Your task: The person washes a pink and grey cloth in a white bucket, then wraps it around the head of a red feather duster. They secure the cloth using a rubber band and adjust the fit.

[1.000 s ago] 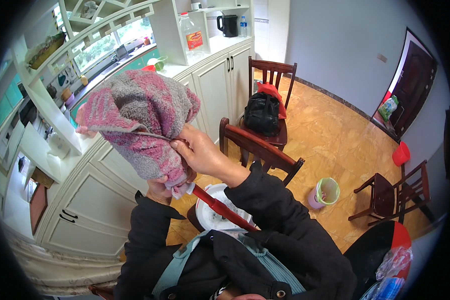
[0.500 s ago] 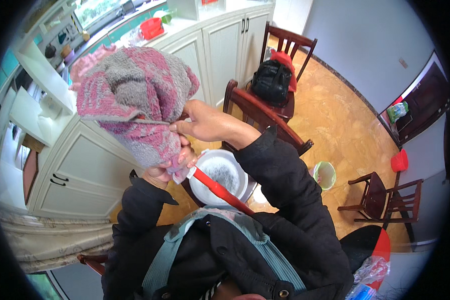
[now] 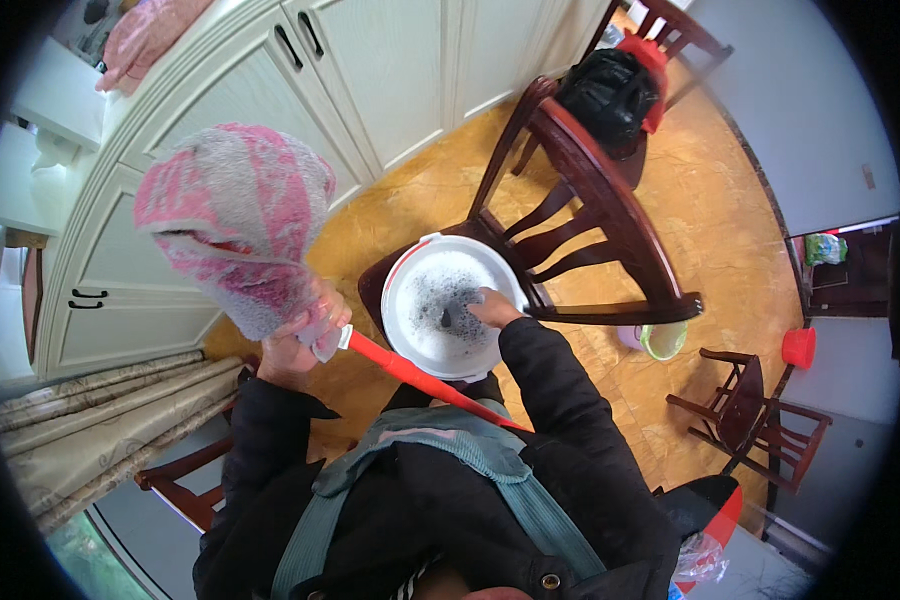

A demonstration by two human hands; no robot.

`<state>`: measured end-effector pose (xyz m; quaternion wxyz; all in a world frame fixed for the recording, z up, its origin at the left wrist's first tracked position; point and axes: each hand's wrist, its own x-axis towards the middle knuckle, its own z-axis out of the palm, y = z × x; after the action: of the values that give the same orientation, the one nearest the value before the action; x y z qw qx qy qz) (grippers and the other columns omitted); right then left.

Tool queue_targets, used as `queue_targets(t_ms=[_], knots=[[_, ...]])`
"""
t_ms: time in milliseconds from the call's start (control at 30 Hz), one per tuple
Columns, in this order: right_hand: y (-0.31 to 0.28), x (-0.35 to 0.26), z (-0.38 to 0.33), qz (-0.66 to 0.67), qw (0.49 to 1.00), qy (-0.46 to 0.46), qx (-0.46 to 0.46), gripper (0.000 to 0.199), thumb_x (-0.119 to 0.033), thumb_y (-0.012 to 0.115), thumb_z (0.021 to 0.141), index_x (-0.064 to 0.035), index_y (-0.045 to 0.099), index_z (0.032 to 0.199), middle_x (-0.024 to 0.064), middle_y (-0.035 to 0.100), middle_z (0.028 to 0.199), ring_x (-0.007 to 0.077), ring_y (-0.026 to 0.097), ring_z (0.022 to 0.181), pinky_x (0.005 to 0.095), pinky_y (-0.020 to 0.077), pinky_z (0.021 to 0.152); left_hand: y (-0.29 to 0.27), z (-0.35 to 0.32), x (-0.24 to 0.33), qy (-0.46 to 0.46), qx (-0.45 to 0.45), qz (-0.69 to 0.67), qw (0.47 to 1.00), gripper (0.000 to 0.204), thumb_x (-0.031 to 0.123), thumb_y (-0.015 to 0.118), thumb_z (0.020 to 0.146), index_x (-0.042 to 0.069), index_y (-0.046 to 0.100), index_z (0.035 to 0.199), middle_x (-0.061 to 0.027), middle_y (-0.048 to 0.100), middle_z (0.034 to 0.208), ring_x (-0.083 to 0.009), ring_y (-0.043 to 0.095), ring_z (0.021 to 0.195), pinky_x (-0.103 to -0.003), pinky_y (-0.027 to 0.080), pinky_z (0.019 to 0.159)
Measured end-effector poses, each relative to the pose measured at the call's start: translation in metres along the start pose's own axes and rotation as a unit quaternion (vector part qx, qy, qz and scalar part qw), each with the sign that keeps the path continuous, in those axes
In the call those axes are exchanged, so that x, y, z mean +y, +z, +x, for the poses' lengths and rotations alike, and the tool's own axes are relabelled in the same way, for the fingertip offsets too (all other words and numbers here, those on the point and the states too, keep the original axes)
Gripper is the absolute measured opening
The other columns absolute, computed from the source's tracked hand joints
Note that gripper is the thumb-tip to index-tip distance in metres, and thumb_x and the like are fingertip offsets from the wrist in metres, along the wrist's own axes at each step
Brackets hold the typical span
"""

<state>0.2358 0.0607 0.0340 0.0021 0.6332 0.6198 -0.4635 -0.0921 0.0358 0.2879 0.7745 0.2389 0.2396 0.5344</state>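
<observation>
Left fingers (image 3: pixel 332 306) round cloth (image 3: pixel 235 195), pole (image 3: pixel 427 379) — top hidden

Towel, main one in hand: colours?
Pink and pale grey, in patches; the towel shows best in head.

Terry towel (image 3: pixel 240 200): patchy pink and pale grey. Pole (image 3: pixel 420 377): bright red; collar (image 3: pixel 345 338) white. Bucket (image 3: pixel 393 325): white, red arc along rim. Suds (image 3: pixel 450 275): white, speckled dark grey. Apron (image 3: pixel 480 445): dusty teal, ribbed. Jacket (image 3: pixel 610 470): black. Nearest chair (image 3: pixel 590 165): dark reddish brown. Floor (image 3: pixel 740 250): mottled orange-ochre. Curtain (image 3: pixel 100 430): cream, darker scrollwork.
</observation>
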Motion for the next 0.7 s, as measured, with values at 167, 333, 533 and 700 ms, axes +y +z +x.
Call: queue_targets(t_ms=[167,333,533,700], knots=[[0.056,0.011,0.04,-0.062,0.989,0.133,-0.014,0.079,-0.042,0.066,0.084,0.0063,0.04,0.141,0.0329,0.053,0.131,0.0472,0.052,0.122,0.0435,0.0409,0.106,-0.022,0.002,0.0,0.01,0.03,-0.005,0.999,0.044,0.022,0.08,0.069,0.014,0.044,0.094,0.0043,0.046,0.072,-0.0101,0.044,0.058,-0.03,0.04,0.07],[0.109,0.001,0.068,-0.016,0.997,0.068,-0.017,0.061,-0.042,0.07,0.077,0.0137,0.067,0.102,0.0343,0.064,0.108,0.0444,0.062,0.108,0.0457,0.0474,0.097,-0.042,-0.002,-0.001,0.005,0.078,-0.003,0.997,0.046,0.023,0.08,0.067,0.014,0.045,0.094,0.0051,0.044,0.068,-0.0094,0.042,0.055,-0.029,0.04,0.067],[0.09,-0.037,0.081,-0.011,0.997,0.074,0.011,0.051,-0.039,0.068,0.082,0.0026,0.067,0.111,0.0274,0.067,0.11,0.0428,0.063,0.107,0.0565,0.0409,0.1,-0.051,-0.001,0.0,0.005,0.075,0.002,0.997,0.043,0.024,0.079,0.068,0.014,0.044,0.092,0.0056,0.044,0.068,-0.0089,0.042,0.055,-0.029,0.039,0.067],[0.03,-0.074,0.04,-0.206,0.977,-0.031,-0.042,0.033,-0.032,0.059,0.091,-0.0043,0.069,0.106,0.0196,0.07,0.104,0.0406,0.066,0.101,0.0646,0.0367,0.095,-0.063,0.001,-0.003,-0.003,0.044,-0.016,0.999,0.041,0.024,0.078,0.07,0.015,0.045,0.092,0.0059,0.045,0.07,-0.0083,0.043,0.056,-0.028,0.039,0.07]])
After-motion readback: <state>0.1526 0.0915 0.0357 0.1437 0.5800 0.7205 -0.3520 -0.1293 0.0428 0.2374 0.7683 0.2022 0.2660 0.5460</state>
